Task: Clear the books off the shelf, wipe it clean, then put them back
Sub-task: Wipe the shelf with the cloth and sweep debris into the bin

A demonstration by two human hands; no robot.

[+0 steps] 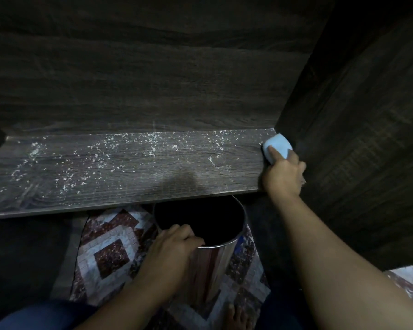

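Observation:
The dark wooden shelf [119,177] runs across the middle of the view, bare of books and strewn with white crumbs and dust. At its far right end, against the side wall, my right hand [283,173] grips a pale blue sponge [278,146] and presses it onto the board. Below the shelf's front edge, my left hand [174,246] grips the rim of a shiny metal bin [215,256] and holds it under the shelf. No books are in view.
The cabinet's dark back panel [141,75] and right side wall [358,151] close in the shelf. A patterned tile floor [110,253] lies below, with a bare foot [236,315] at the bottom edge.

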